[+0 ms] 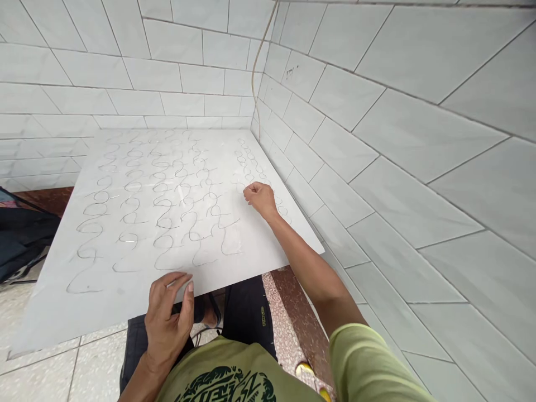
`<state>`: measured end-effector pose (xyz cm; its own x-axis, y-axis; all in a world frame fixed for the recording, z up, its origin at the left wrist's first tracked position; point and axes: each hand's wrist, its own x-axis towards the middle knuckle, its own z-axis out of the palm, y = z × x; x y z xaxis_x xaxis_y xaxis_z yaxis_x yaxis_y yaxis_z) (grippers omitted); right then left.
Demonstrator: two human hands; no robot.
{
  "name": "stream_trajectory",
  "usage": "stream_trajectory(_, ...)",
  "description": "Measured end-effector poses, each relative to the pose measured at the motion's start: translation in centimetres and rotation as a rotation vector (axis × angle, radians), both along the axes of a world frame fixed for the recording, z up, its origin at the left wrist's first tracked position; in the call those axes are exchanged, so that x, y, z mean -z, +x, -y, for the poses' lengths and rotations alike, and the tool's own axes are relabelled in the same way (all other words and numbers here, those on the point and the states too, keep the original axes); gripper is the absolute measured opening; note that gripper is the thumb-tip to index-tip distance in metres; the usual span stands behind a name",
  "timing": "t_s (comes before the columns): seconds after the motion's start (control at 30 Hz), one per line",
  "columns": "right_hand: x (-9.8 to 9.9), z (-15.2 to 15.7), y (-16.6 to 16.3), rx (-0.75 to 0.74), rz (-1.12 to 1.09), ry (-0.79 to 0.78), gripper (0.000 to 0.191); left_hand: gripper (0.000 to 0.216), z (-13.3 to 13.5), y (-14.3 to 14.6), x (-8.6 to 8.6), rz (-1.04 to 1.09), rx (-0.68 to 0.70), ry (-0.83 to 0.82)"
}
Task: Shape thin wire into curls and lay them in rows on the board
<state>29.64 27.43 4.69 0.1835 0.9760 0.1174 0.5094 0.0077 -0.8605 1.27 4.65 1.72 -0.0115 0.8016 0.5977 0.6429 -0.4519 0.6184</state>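
Overlapping near tabletop edge [251, 271], left hand [170, 318]

Single head-worn view, looking forward and down; worktop [257, 248] mid-left of frame, shirt [288, 385] close at bottom edge.

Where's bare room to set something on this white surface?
Seemingly free: the strip left of the left hand, between front edge and nearest dark curves; also the patch between the right forearm and those curves. Crowded: left and middle, full of curves, and the small loops by the right hand.
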Motion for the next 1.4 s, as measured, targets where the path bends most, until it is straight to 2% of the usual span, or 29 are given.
stream_trajectory(0.1,-1.1,4.7,-1.0,-0.155,-0.373,0.011,0.011,0.022,-0.6,0.7,-2.6,0.205,-0.015,-0.271)
stream_trajectory(0.17,-1.7,7.7,-1.9,-0.261,-0.484,-0.018,0.013,0.027,-1.5,1.0,-3.9,0.407,-0.014,-0.470)
stream_trajectory(0.23,-2.1,10.3,-2.7,-0.338,-0.557,-0.044,0.016,0.035,-2.6,1.3,-4.6,0.570,0.009,-0.600)
stream_trajectory(0.33,-2.0,13.3,-4.2,-0.384,-0.640,-0.075,0.022,0.042,-3.4,2.1,-5.0,0.770,0.143,-0.673)
stream_trajectory(0.43,-1.3,15.5,-5.8,-0.399,-0.719,-0.081,0.024,0.039,-3.4,3.0,-4.8,0.856,0.245,-0.708)
stream_trajectory(0.57,0.0,17.6,-7.9,-0.373,-0.807,-0.086,0.023,0.032,-2.8,3.8,-4.3,0.911,0.248,-0.668)
stream_trajectory(0.73,1.2,19.1,-9.2,-0.363,-0.824,-0.128,0.023,0.028,-2.4,3.6,-3.7,0.862,0.190,-0.619)
stream_trajectory(0.9,1.7,19.6,-9.2,-0.370,-0.758,-0.166,0.025,0.029,-2.3,3.6,-3.5,0.655,0.099,-0.606)
stream_trajectory(1.03,1.8,20.1,-9.5,-0.371,-0.729,-0.177,0.027,0.031,-2.0,3.8,-3.0,0.549,0.082,-0.576)
stream_trajectory(1.27,2.4,20.7,-9.5,-0.409,-0.788,-0.119,0.032,0.029,-1.5,3.6,-2.0,0.134,-0.015,-0.355)
stream_trajectory(1.33,2.7,20.9,-9.4,-0.420,-0.768,-0.124,0.030,0.029,-1.3,3.6,-2.0,0.092,-0.018,-0.341)
stream_trajectory(1.4,2.9,21.0,-9.4,-0.416,-0.749,-0.136,0.032,0.028,-1.2,3.6,-2.2,0.138,-0.008,-0.390)
